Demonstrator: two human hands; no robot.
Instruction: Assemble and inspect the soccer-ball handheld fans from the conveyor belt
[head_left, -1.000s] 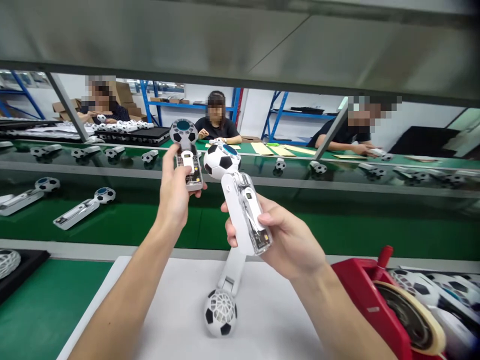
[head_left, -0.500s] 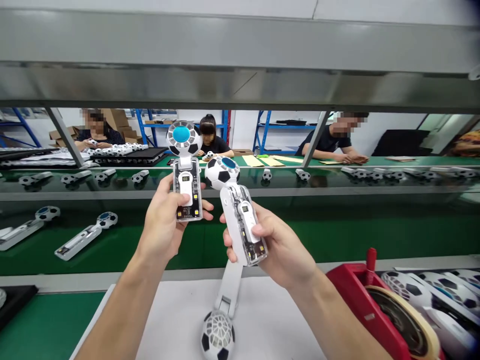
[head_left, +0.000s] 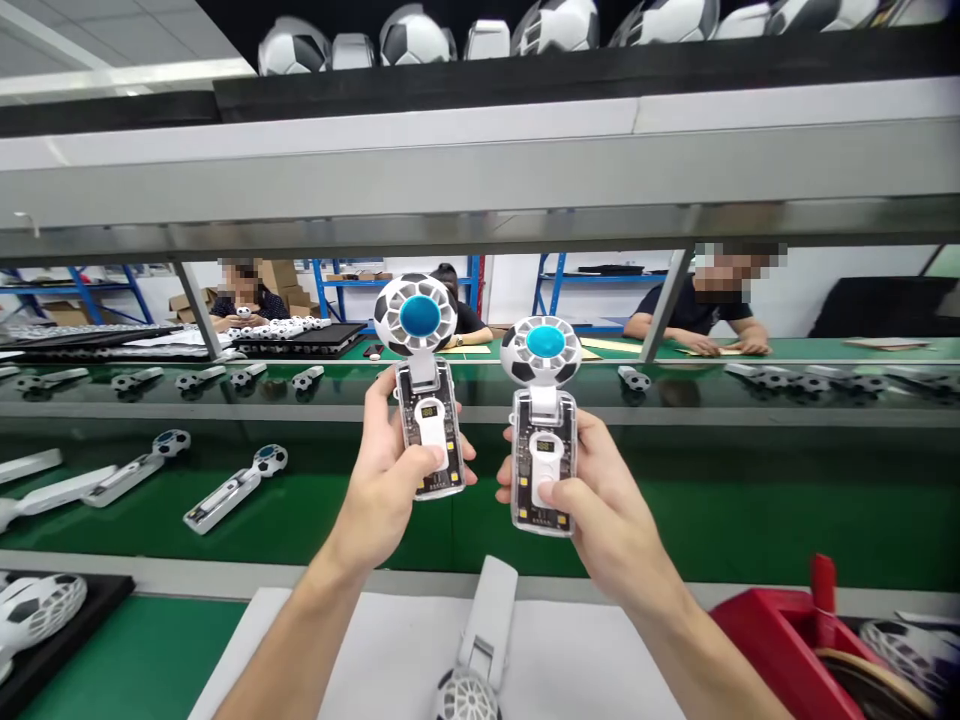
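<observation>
My left hand (head_left: 379, 485) is wrapped round a handheld fan (head_left: 426, 385) with a soccer-ball head, blue centre and clear-fronted handle showing a circuit board. The left thumb presses on its white button strip, below a small display. In my right hand (head_left: 611, 510) is a matching handheld fan (head_left: 544, 400), also upright and facing me, its thumb low on the strip. The two fans are side by side, apart from each other. Below them another fan (head_left: 489, 610) lies on a white sheet (head_left: 382, 660), its head partly cut off by the bottom edge.
Several fans, one here (head_left: 234, 490), lie on the green conveyor belt (head_left: 705, 500). A red tape dispenser (head_left: 772, 640) stands at right, a black tray (head_left: 97, 625) at left. An overhead shelf (head_left: 480, 170) crosses above. Three people sit beyond the belt.
The view has tilted upward, showing fans on the shelf. The right-hand fan has turned upright to face me and moved apart from the left-hand one. Both remain held.
</observation>
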